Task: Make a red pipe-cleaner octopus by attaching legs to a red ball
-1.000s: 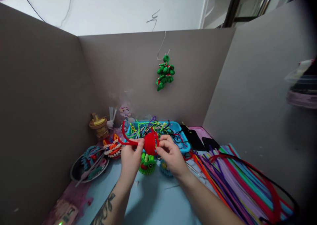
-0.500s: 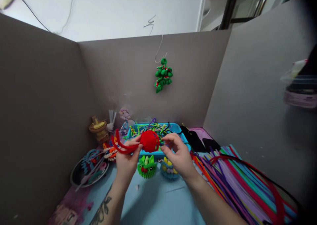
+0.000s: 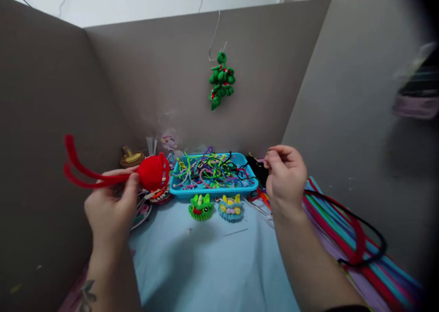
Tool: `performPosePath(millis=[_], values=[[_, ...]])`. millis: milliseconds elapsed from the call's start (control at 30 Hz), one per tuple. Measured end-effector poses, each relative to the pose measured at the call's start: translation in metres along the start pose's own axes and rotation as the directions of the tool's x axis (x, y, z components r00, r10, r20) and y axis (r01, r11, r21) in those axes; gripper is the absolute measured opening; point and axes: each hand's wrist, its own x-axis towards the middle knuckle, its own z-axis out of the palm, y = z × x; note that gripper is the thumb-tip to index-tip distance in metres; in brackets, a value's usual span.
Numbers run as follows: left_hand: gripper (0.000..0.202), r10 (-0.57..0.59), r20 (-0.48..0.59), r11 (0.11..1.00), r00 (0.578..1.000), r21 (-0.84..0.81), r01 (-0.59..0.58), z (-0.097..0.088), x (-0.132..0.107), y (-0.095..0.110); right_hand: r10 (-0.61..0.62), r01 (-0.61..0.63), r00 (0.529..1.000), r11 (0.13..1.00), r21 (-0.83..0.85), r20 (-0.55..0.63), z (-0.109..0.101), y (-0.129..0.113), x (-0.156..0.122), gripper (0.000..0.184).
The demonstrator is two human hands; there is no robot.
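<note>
My left hand (image 3: pixel 111 200) pinches a red pipe-cleaner piece (image 3: pixel 151 172) between thumb and fingers. This piece has a rounded body with an open looped edge on its right, and two long red stems trailing out to the left. Well apart on the right, my right hand (image 3: pixel 286 174) is raised with thumb and fingertips pressed together. Whatever lies in that pinch is too fine to make out. On the table between the hands sit a green pipe-cleaner animal head (image 3: pixel 201 207) and a blue one (image 3: pixel 231 208) with yellow ears.
Behind the heads stands a blue tray (image 3: pixel 212 192) of pipe-cleaner scraps. A thin rod (image 3: pixel 235 232) and scissors (image 3: pixel 262 210) lie on the cloth. Bundled pipe cleaners (image 3: pixel 373 275) fill the right side. A green ornament (image 3: pixel 222 81) hangs at the back panel.
My hands have spread far apart, the left carrying the red piece leftward and the right moving right and up. The right fingers have closed into a pinch. The view has tilted down.
</note>
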Motion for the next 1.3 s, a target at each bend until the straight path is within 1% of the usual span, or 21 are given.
performPosePath(millis=[33, 67, 100, 167, 200, 233, 267, 300, 333, 400, 433, 467, 533, 633, 733, 833, 967, 1033, 1100, 1233, 1300], values=[[0.031, 0.026, 0.101, 0.998, 0.995, 0.050, -0.031, 0.002, -0.002, 0.001, -0.003, 0.003, 1.000, 1.000, 0.001, -0.008, -0.002, -0.007, 0.006, 0.007], [0.030, 0.074, 0.229, 0.991, 0.971, 0.090, -0.097, 0.006, -0.005, 0.002, -0.019, 0.019, 1.000, 1.000, -0.013, -0.010, -0.005, -0.014, 0.012, 0.007], [0.029, 0.128, 0.380, 0.975, 0.916, 0.120, -0.186, 0.012, -0.011, 0.002, -0.041, 0.041, 0.999, 0.998, -0.045, 0.003, -0.010, -0.024, 0.018, 0.006], [0.025, 0.180, 0.634, 0.923, 0.752, 0.154, -0.352, 0.026, -0.029, 0.003, -0.117, 0.131, 0.990, 0.969, -0.209, 0.081, -0.028, -0.044, 0.032, 0.008], [0.023, 0.199, 0.732, 0.900, 0.652, 0.127, -0.417, 0.034, -0.041, 0.004, -0.126, 0.168, 0.981, 0.927, -0.335, 0.145, -0.040, -0.053, 0.039, 0.011], [0.023, 0.199, 0.799, 0.889, 0.568, 0.096, -0.447, 0.040, -0.053, 0.006, -0.106, 0.193, 0.972, 0.867, -0.460, 0.208, -0.055, -0.062, 0.047, 0.015], [0.022, 0.192, 0.863, 0.884, 0.468, 0.056, -0.465, 0.045, -0.064, 0.008, -0.078, 0.224, 0.961, 0.781, -0.582, 0.265, -0.071, -0.070, 0.056, 0.018], [0.022, 0.173, 0.901, 0.875, 0.399, 0.045, -0.482, 0.049, -0.074, 0.009, -0.039, 0.250, 0.952, 0.671, -0.698, 0.303, -0.089, -0.076, 0.064, 0.019], [0.021, 0.150, 0.921, 0.871, 0.360, 0.049, -0.488, 0.052, -0.083, 0.010, -0.004, 0.263, 0.951, 0.541, -0.799, 0.310, -0.106, -0.081, 0.072, 0.019], [0.021, 0.107, 0.942, 0.871, 0.318, 0.065, -0.488, 0.057, -0.096, 0.008, 0.170, 0.270, 0.933, 0.246, -0.931, 0.316, -0.141, -0.084, 0.086, 0.017], [0.022, 0.089, 0.948, 0.876, 0.306, 0.072, -0.477, 0.059, -0.099, 0.005, 0.269, 0.287, 0.914, 0.101, -0.953, 0.304, -0.156, -0.083, 0.091, 0.019], [0.024, 0.094, 0.946, 0.884, 0.312, 0.065, -0.462, 0.061, -0.102, 0.003, 0.389, 0.321, 0.875, -0.020, -0.947, 0.288, -0.169, -0.081, 0.094, 0.023], [0.025, 0.101, 0.938, 0.901, 0.333, 0.055, -0.429, 0.064, -0.104, -0.004, 0.478, 0.333, 0.840, -0.081, -0.940, 0.256, -0.188, -0.071, 0.093, 0.022], [0.024, 0.109, 0.935, 0.920, 0.338, 0.034, -0.391, 0.067, -0.107, -0.010, 0.572, 0.342, 0.790, -0.110, -0.933, 0.221, -0.201, -0.048, 0.080, 0.021], [0.024, 0.119, 0.932, 0.925, 0.343, 0.021, -0.380, 0.066, -0.111, -0.013, 0.655, 0.333, 0.735, -0.121, -0.935, 0.177, -0.203, -0.026, 0.068, 0.016], [0.023, 0.141, 0.925, 0.925, 0.352, 0.004, -0.381, 0.066, -0.114, -0.016, 0.732, 0.320, 0.664, -0.094, -0.943, 0.152, -0.202, -0.012, 0.063, 0.027], [0.021, 0.157, 0.921, 0.936, 0.357, -0.023, -0.352, 0.068, -0.117, -0.022, 0.784, 0.296, 0.600, -0.030, -0.955, 0.162, -0.201, -0.004, 0.060, 0.026], [0.020, 0.163, 0.919, 0.943, 0.359, -0.038, -0.331, 0.070, -0.117, -0.025, 0.782, 0.279, 0.597, 0.004, -0.960, 0.177, -0.202, -0.002, 0.057, 0.025], [0.020, 0.172, 0.918, 0.945, 0.357, -0.051, -0.322, 0.071, -0.118, -0.027, 0.765, 0.265, 0.612, 0.042, -0.963, 0.202, -0.203, -0.001, 0.052, 0.021], [0.023, 0.187, 0.915, 0.946, 0.358, -0.070, -0.315, 0.072, -0.119, -0.030, 0.690, 0.231, 0.689, 0.082, -0.969, 0.222, -0.207, 0.006, 0.045, 0.025], [0.024, 0.188, 0.913, 0.947, 0.362, -0.071, -0.314, 0.072, -0.119, -0.032, 0.655, 0.199, 0.730, 0.070, -0.977, 0.196, -0.207, 0.010, 0.045, 0.017]])
